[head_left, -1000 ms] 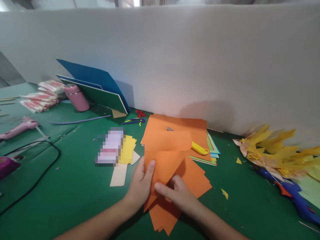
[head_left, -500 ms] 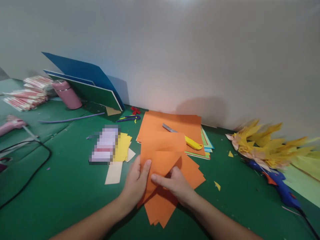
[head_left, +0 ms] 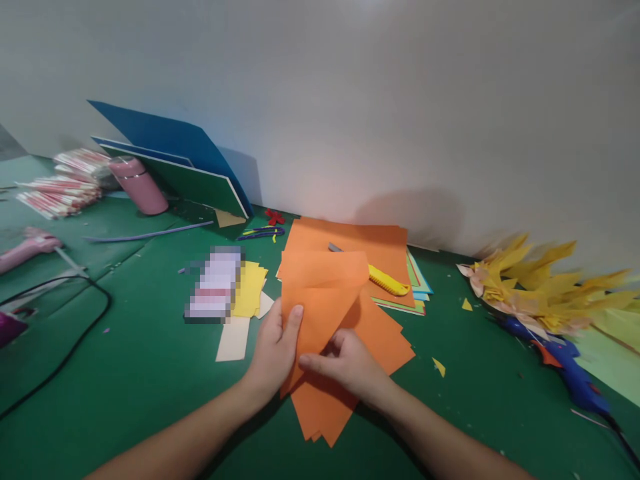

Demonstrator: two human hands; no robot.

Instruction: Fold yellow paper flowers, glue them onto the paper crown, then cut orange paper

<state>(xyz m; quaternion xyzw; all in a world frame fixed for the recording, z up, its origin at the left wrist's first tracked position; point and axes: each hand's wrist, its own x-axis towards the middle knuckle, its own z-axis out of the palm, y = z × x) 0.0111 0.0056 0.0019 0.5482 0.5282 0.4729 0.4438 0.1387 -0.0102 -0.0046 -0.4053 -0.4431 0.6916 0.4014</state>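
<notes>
Between my hands is an orange sheet of paper (head_left: pixel 320 310), its lower right part folded over toward the left. My left hand (head_left: pixel 275 350) grips the left edge, thumb on top and the other fingers underneath. From the right, my right hand (head_left: pixel 347 363) pinches the lower folded part, its thumb pointing left; some of its fingers are hidden by the paper. Several loose orange pieces (head_left: pixel 385 337) lie fanned out below, on the green table. Behind them, a yellow-handled utility knife (head_left: pixel 390 281) rests on a stack of larger orange sheets (head_left: pixel 350 235).
To the left lie a blurred-out phone (head_left: pixel 215 283), yellow slips (head_left: pixel 250 290) and a pink glue gun (head_left: pixel 33 248) with a black cord. A pink bottle (head_left: pixel 140 187) stands near leaning boards (head_left: pixel 175 173). On the right are a yellow paper plume (head_left: pixel 540 287) and a blue glue gun (head_left: pixel 565 367).
The folded flap of the orange sheet has tilted and narrowed, its right edge now slanting more steeply. Both hands keep their hold. The whole view has shifted slightly.
</notes>
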